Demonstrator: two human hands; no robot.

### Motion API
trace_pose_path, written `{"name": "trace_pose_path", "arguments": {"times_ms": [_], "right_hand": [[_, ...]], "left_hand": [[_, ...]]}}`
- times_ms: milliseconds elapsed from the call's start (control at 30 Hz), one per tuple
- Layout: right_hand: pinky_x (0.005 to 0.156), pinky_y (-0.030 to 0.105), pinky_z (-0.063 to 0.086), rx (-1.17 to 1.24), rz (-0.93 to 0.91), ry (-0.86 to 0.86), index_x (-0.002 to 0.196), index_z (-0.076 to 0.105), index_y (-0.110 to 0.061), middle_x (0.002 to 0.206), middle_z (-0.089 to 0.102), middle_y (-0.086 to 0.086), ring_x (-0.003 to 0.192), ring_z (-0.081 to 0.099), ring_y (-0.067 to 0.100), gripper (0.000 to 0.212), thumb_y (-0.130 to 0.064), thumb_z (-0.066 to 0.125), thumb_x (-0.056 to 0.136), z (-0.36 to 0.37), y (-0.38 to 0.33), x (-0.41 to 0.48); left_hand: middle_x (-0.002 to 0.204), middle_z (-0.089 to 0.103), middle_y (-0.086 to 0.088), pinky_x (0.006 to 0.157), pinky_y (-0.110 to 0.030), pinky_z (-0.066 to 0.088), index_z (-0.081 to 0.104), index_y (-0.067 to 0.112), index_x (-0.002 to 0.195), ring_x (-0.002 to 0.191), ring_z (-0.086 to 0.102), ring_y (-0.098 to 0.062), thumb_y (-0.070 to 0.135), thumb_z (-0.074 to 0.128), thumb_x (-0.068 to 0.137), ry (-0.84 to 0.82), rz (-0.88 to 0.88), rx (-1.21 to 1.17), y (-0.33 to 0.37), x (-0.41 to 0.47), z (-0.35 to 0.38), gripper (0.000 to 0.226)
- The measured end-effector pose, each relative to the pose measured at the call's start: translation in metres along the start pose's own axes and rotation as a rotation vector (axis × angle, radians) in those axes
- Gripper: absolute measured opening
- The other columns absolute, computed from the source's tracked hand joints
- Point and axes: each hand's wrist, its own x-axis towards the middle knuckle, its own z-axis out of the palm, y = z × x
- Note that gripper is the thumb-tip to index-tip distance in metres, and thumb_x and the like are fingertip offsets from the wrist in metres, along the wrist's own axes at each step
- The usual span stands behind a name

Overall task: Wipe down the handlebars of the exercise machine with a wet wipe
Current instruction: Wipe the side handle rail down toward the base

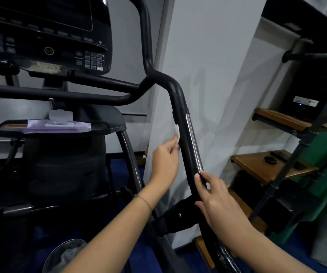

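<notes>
Wet wipe: we find the wet wipe [176,132] small, white and crumpled, pressed against the inner side of the handlebar [185,146], just below its upper joint.
Left grip: the left grip [165,160] has its fingertips closed together, pinching the wipe and pushing it onto the bar.
Right grip: the right grip [219,201] is lower on the same bar, thumb and fingers curled round it, apparently steadying it.
Handling: we judge the wipe to be light, limp and damp. It will likely bunch or slip out of a fingertip pinch, and it may tear where it catches on a seam.
Where to hold: we would fold it over the fingers and wrap it round the tube, so that the palm drives the stroke.
Handlebar: a stiff, dark, rounded tube with a chrome strip [193,138] along its outer face. It probably turns slick once wet, and the seams and the strip edge will need extra passes.
Supply: a wipes pack [58,126] lies on the machine's tray [11,129], under the console [60,36].
Room: a pale wall [208,56] stands close behind the bar, with wooden shelves [267,166] to the right, blue carpet [143,257] underfoot and a bin [64,255] at lower left.
</notes>
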Motion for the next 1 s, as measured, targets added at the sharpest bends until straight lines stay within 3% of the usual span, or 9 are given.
{"name": "trace_pose_path", "arguments": {"times_ms": [67,167,333,400,533,667,800,900,1000], "right_hand": [[0.062,0.020,0.058,-0.009,-0.018,0.023,0.112,0.064,0.001,0.108,0.063,0.015,0.091,0.067,0.024,0.075,-0.022,0.092,0.046,0.000,0.001,-0.001],[0.064,0.019,0.057,0.017,-0.032,0.017,0.113,0.064,0.000,0.109,0.063,0.014,0.093,0.067,0.023,0.075,-0.023,0.091,0.047,0.000,0.001,-0.003],[0.082,0.025,0.055,0.283,-0.031,0.020,0.124,0.056,-0.011,0.118,0.058,0.003,0.104,0.058,0.013,0.057,-0.022,0.078,0.072,-0.008,0.021,0.000],[0.086,0.019,0.047,0.407,0.017,0.081,0.126,0.051,-0.020,0.112,0.053,-0.010,0.102,0.045,-0.002,0.041,-0.030,0.059,0.087,-0.024,0.030,0.004],[0.081,0.014,0.044,0.510,-0.065,0.206,0.122,0.049,-0.024,0.107,0.048,-0.013,0.091,0.046,-0.005,0.036,-0.036,0.047,0.089,-0.055,0.021,0.016],[0.074,0.016,0.049,0.512,-0.052,0.259,0.114,0.061,-0.015,0.108,0.055,0.002,0.088,0.054,0.006,0.031,-0.030,0.058,0.087,-0.062,0.021,0.041],[0.070,0.007,0.046,0.776,0.152,0.322,0.107,0.068,-0.014,0.095,0.055,-0.003,0.076,0.056,-0.003,0.022,-0.015,0.066,0.085,-0.057,0.039,0.080],[0.067,0.004,0.044,0.798,0.193,0.377,0.104,0.069,-0.011,0.091,0.056,-0.003,0.071,0.056,-0.009,0.019,-0.011,0.064,0.085,-0.047,0.048,0.113],[0.072,0.022,0.048,0.679,0.092,0.315,0.101,0.070,-0.008,0.093,0.058,0.008,0.076,0.059,0.011,0.018,-0.009,0.062,0.086,-0.035,0.046,0.137]], "left_hand": [[0.066,0.046,0.020,0.058,-0.007,0.038,0.051,0.017,0.134,0.055,0.040,0.006,0.011,0.044,0.099,0.015,0.027,0.055,0.006,0.006,0.000,0.036],[0.065,0.059,0.017,0.048,-0.004,0.033,0.050,0.018,0.134,0.043,0.042,0.006,0.009,0.046,0.098,-0.021,0.012,0.116,-0.003,-0.024,0.002,0.037],[0.092,0.067,0.025,0.081,0.002,0.041,0.059,0.034,0.118,0.084,0.058,0.021,0.001,0.052,0.093,-0.281,-0.062,0.117,-0.036,-0.101,-0.008,0.043],[0.084,0.067,0.032,0.087,-0.007,0.045,0.067,0.030,0.110,0.093,0.064,0.008,-0.002,0.056,0.090,-0.217,-0.088,0.099,-0.033,-0.098,-0.022,0.040],[0.090,0.065,0.007,0.081,-0.029,0.054,0.068,0.033,0.090,0.085,0.063,-0.008,-0.007,0.054,0.089,-0.174,0.025,0.026,0.016,-0.068,-0.037,0.042],[0.080,0.062,-0.002,0.058,-0.011,0.054,0.057,0.023,0.118,0.060,0.063,0.002,-0.005,0.053,0.091,-0.310,-0.053,-0.253,0.066,-0.035,-0.023,0.040],[0.085,0.065,-0.007,0.059,-0.015,0.054,0.053,0.009,0.122,0.068,0.062,-0.011,0.004,0.058,0.091,-0.334,-0.070,-0.201,0.084,0.005,-0.016,0.032],[0.086,0.065,-0.001,0.068,-0.024,0.053,0.062,0.007,0.113,0.078,0.064,-0.015,0.012,0.057,0.091,-0.171,0.063,0.054,0.083,0.043,-0.016,0.023],[0.122,0.055,-0.005,0.090,-0.039,0.052,0.051,0.014,0.128,0.108,0.058,-0.021,0.023,0.064,0.086,0.028,0.011,0.202,0.071,0.077,-0.023,0.045]]}}
